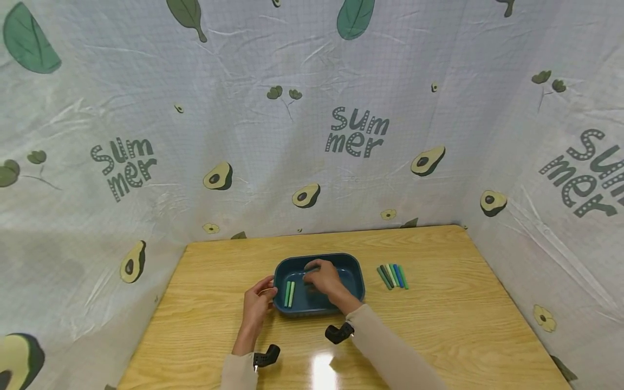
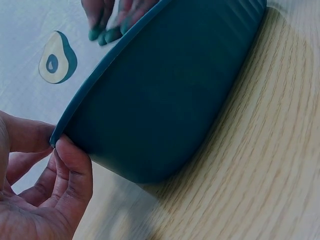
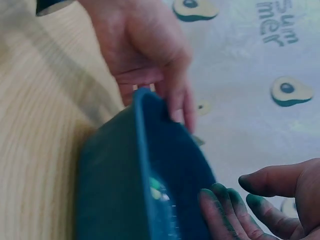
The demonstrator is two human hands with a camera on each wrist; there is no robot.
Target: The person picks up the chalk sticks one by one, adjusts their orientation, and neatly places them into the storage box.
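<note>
A dark teal plastic tub [image 1: 319, 312] stands on the table. My left hand [image 1: 257, 306] pinches its rim at the left end; in the left wrist view the thumb and a finger of the left hand [image 2: 45, 185] lie on either side of that rim. Inside, at the left, a green chalk stick [image 1: 287, 294] and a pale green chalk stick [image 1: 291, 294] lie side by side. Over the tub's middle is my right hand [image 1: 324, 279], its fingers loosely bent. Seen from the right wrist, the right hand [image 3: 270, 210] has green-stained fingertips, with thumb and fingers apart and nothing visible between them.
Several chalk sticks [image 1: 392, 276] in green, dark, pale and blue lie in a row to the right of the tub. The wooden table [image 1: 448, 303] meets a white printed cloth [image 1: 263, 141] at the back and sides.
</note>
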